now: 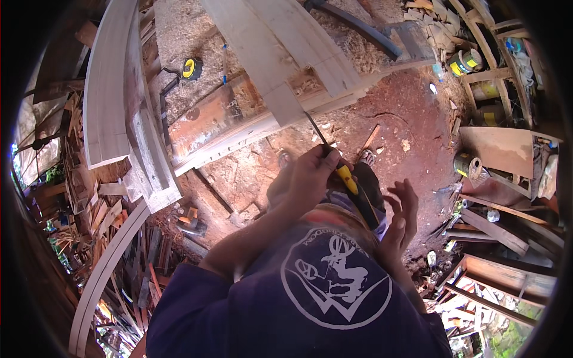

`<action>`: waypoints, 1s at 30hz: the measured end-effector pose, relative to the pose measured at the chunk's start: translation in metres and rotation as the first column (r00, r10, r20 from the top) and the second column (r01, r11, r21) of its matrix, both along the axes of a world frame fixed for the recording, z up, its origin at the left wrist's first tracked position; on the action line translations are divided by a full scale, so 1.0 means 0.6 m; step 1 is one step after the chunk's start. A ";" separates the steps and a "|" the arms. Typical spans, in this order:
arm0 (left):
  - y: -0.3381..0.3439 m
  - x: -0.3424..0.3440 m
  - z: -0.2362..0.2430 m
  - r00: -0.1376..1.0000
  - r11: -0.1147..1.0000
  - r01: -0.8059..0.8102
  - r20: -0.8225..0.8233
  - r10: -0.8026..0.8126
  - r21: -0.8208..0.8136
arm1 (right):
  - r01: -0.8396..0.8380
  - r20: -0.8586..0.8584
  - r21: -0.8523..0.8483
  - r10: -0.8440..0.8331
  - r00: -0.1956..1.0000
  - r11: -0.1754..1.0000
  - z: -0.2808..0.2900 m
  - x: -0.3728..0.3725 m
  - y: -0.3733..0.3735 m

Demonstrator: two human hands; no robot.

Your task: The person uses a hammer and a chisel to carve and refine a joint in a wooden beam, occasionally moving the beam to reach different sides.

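Observation:
My left hand (310, 176) is closed around a tool with a yellow and black handle (346, 179). Its thin dark shaft (315, 127) points away from me and reaches the near end of a pale wooden board (280, 98). Whether it is a chisel, a saw seen edge-on or something else, I cannot tell. That board has a notch cut beside a narrower tongue and rests across a thick timber beam (239, 132). To the right, my right hand (403, 215) is raised with its fingers loosely bent and apart, holding nothing.
A yellow tape measure (190, 68) and a blue pen (224, 64) lie on the sawdust-covered surface. A dark-handled tool (358, 28) lies at the far right. Long planks (110, 89) stand at the left. Tins (465, 61) and wood scraps line the right.

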State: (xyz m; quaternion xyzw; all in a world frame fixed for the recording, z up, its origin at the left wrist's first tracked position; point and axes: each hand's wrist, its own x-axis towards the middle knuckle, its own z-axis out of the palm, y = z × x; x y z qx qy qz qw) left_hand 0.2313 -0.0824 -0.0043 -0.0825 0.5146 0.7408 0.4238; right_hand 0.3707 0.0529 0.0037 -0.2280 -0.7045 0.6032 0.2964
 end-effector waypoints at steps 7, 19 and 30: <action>-0.005 -0.029 0.003 1.000 0.991 -0.010 0.016 0.012 -0.137 | -0.207 0.112 0.164 0.190 0.975 0.964 0.010 -0.018 -0.016; 0.012 -0.017 0.022 0.962 0.952 0.171 -0.166 -0.217 -0.253 | -0.441 0.472 0.058 0.365 0.803 0.895 0.042 -0.029 0.006; 0.023 -0.019 0.009 0.997 0.994 -0.011 0.071 0.019 -0.111 | -0.533 0.460 0.148 0.419 0.783 0.833 0.048 -0.063 0.034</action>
